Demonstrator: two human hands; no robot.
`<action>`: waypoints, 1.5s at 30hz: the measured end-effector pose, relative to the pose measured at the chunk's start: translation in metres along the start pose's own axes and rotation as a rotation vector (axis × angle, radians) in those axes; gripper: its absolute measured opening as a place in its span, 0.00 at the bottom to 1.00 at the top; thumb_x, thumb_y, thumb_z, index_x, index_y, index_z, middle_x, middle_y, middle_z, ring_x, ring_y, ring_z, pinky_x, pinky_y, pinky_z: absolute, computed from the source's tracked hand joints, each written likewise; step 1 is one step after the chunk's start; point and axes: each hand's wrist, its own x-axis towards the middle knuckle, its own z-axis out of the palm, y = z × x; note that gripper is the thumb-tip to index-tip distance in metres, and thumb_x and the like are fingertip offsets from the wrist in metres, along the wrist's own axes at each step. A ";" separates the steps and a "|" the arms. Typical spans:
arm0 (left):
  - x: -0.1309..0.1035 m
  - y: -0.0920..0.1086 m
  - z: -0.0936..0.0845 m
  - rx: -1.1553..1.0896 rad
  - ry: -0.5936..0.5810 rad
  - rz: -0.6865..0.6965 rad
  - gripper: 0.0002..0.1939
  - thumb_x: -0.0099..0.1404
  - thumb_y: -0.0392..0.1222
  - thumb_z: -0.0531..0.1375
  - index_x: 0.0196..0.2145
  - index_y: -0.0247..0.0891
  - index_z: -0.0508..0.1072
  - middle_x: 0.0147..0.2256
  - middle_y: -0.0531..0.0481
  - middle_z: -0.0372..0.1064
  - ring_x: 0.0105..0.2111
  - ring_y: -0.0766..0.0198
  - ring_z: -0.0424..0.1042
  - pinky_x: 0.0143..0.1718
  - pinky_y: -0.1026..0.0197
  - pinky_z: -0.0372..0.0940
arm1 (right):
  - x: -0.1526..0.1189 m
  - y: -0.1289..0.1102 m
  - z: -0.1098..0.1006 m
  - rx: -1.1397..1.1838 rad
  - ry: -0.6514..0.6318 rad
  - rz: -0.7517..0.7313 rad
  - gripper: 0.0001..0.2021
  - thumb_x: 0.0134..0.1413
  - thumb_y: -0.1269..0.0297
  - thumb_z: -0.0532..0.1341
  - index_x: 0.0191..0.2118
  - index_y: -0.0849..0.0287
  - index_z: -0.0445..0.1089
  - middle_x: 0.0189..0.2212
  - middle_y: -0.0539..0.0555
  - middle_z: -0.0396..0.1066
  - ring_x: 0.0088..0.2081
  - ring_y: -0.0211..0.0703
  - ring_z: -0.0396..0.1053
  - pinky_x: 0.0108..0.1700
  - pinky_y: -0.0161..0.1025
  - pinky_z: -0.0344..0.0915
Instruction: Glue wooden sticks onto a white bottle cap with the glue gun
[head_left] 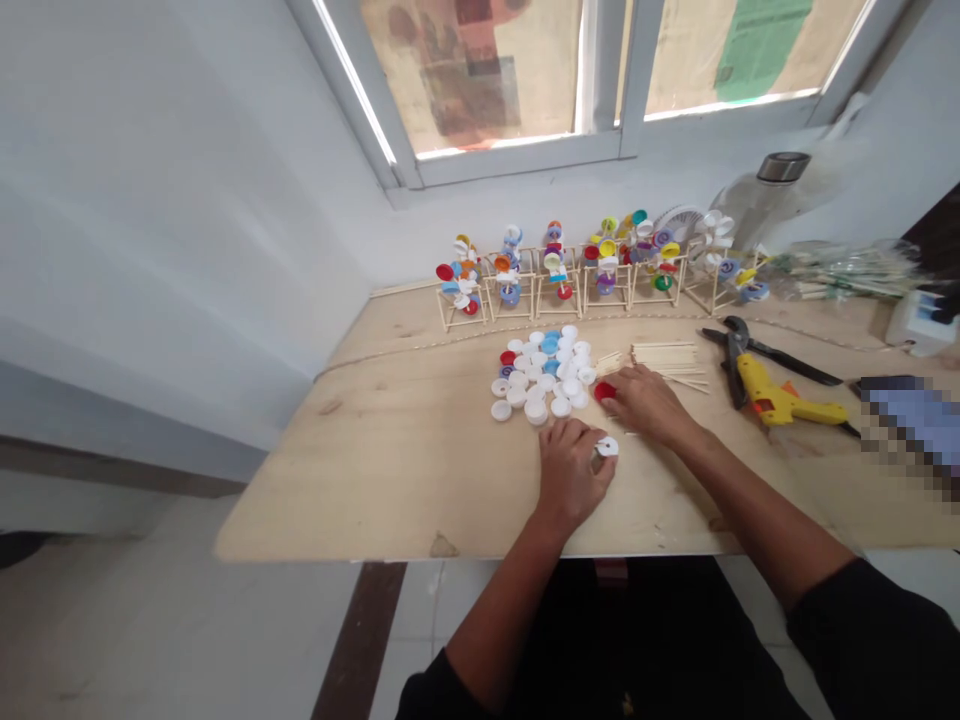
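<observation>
My left hand (570, 475) rests near the front of the wooden table, its fingers closed around a white bottle cap (607, 447) with a small dark mark in its middle. A little farther off, my right hand (643, 403) has its fingertips on a red bottle cap (604, 391). Beside both hands lies a loose pile of bottle caps (535, 392), mostly white with a few blue and red ones. Thin wooden sticks (665, 355) lie just beyond my right hand.
A row of stick frames with coloured cap wheels (553, 285) stands along the wall. On the right are black-handled pliers (735, 350), a yellow glue gun (787, 395), a pixelated phone-like object (915, 415), a clear bottle (772, 205) and a bag of sticks (847, 268). A cord (420, 343) crosses the table (337, 480).
</observation>
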 end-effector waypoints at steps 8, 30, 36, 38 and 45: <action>-0.001 -0.001 0.002 0.007 0.002 0.013 0.09 0.55 0.38 0.65 0.36 0.41 0.75 0.37 0.48 0.70 0.42 0.56 0.66 0.47 0.49 0.58 | -0.003 -0.009 0.000 0.035 0.013 -0.015 0.16 0.58 0.63 0.56 0.50 0.59 0.71 0.46 0.59 0.73 0.48 0.48 0.67 0.50 0.42 0.57; -0.002 0.001 0.001 -0.025 0.010 -0.007 0.09 0.54 0.38 0.65 0.35 0.40 0.74 0.40 0.47 0.71 0.46 0.53 0.66 0.50 0.48 0.57 | 0.004 -0.042 0.001 0.051 0.060 0.052 0.13 0.56 0.63 0.58 0.46 0.57 0.72 0.40 0.58 0.75 0.45 0.51 0.68 0.44 0.43 0.57; -0.001 0.001 -0.001 -0.012 0.006 0.017 0.10 0.55 0.37 0.64 0.37 0.40 0.75 0.37 0.48 0.71 0.43 0.55 0.67 0.48 0.49 0.58 | -0.014 -0.012 0.002 0.144 0.147 0.107 0.15 0.57 0.66 0.56 0.48 0.56 0.73 0.40 0.56 0.76 0.44 0.48 0.69 0.46 0.42 0.60; -0.001 0.001 -0.001 -0.012 0.006 0.016 0.09 0.56 0.38 0.64 0.37 0.41 0.74 0.37 0.48 0.71 0.42 0.55 0.67 0.48 0.50 0.58 | -0.024 0.000 0.006 0.189 0.199 0.117 0.13 0.57 0.65 0.56 0.46 0.56 0.74 0.39 0.56 0.76 0.43 0.49 0.69 0.47 0.44 0.61; -0.002 0.000 0.000 -0.017 -0.005 0.000 0.08 0.56 0.39 0.64 0.36 0.41 0.74 0.37 0.49 0.71 0.43 0.55 0.66 0.49 0.49 0.57 | -0.057 0.024 0.023 0.186 0.304 0.077 0.13 0.57 0.65 0.54 0.42 0.56 0.75 0.40 0.56 0.76 0.44 0.51 0.69 0.47 0.47 0.62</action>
